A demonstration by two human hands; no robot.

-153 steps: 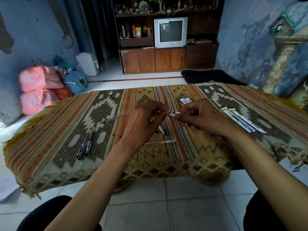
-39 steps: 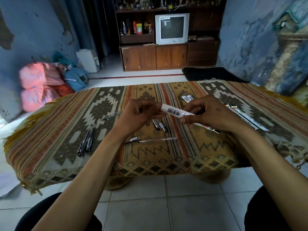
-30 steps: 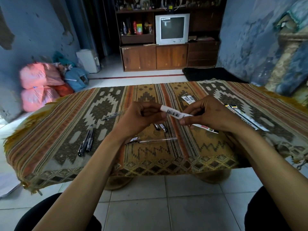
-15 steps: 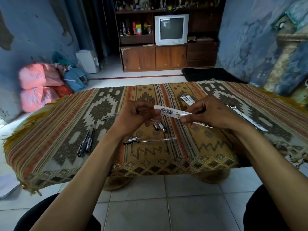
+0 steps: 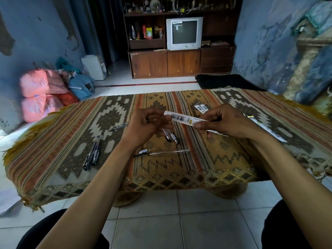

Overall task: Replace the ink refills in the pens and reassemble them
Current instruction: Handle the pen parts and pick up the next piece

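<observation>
The packaged refill (image 5: 186, 120) is pinched above the worktop (image 5: 224, 159) by both hands, left hand (image 5: 147, 125) and right hand (image 5: 228, 123); if tugged hard, it could be bent or dropped.

Dim, cool interior light. The brightest zone is the pale floor tiles (image 5: 143, 87) beyond the cloth-covered table (image 5: 224, 162), lit from the far left. Soft shadow lies beneath the table's near edge. The television screen (image 5: 183, 32) carries a faint reflection. Wide-angle distortion bows the walls and table edges near the frame corners, where detail softens; the centre is sharp.
</observation>
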